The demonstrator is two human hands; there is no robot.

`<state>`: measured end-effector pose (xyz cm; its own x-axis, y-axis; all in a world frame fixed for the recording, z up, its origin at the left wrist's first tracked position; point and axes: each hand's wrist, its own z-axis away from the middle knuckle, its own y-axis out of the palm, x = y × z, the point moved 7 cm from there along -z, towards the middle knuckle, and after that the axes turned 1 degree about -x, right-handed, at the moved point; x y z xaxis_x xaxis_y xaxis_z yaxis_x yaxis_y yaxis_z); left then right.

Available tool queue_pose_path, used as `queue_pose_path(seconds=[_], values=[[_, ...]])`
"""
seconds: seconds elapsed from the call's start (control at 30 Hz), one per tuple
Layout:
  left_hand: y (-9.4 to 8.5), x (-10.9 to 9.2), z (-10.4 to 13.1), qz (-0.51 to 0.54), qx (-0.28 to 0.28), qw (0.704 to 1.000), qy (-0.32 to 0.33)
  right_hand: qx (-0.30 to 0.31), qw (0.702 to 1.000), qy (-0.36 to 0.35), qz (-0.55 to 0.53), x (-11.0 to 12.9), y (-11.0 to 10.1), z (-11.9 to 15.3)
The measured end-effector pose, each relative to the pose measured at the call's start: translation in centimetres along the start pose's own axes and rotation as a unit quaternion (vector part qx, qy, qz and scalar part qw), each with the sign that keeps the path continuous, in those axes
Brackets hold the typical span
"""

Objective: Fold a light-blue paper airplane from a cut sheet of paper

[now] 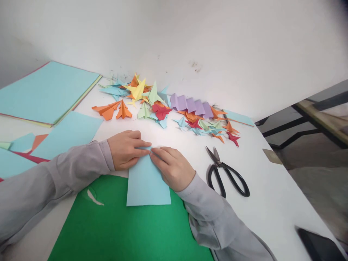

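Note:
A light blue sheet of paper [148, 186] lies mostly on a green sheet [122, 228], its narrow top end pointing away from me. My left hand [126, 150] is closed at the upper left of the blue paper, fingertips pressed together at its top. From the other side my right hand [174, 168] pinches the same top end. The fingertips of both hands almost meet there and cover the paper's tip, so any fold under them is hidden. A pair of black-handled scissors [219, 165] lies to the right of my right hand, blades partly apart.
Folded paper planes, among them a yellow one [137, 90], pile up along the wall. A pleated purple paper [190, 105] lies among them. Stacked blue sheets [51, 94] and paper scraps [24, 143] occupy the left. A dark phone-like object [318, 243] lies near the table's right edge.

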<state>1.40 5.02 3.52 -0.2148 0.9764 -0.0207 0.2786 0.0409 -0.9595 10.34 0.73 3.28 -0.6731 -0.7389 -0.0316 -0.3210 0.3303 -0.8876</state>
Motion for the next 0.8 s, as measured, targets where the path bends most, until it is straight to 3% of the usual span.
queue_pose_path(seconds=[0.33,0.43,0.6,0.8], values=[[0.1,-0.8,0.5,-0.067,0.007,0.996,-0.05,-0.005,0.998,0.045,-0.051,-0.7,0.5,0.1],[0.1,-0.6,1.0,-0.032,0.008,0.997,-0.068,-0.012,0.996,0.056,-0.065,-0.8,0.5,0.1],[0.0,-0.3,1.5,0.048,0.014,0.998,-0.043,-0.017,0.994,0.068,-0.083,-1.0,0.5,0.2],[0.0,-0.2,1.5,0.063,0.008,0.997,-0.044,-0.021,0.993,0.068,-0.098,-1.0,0.3,0.2]])
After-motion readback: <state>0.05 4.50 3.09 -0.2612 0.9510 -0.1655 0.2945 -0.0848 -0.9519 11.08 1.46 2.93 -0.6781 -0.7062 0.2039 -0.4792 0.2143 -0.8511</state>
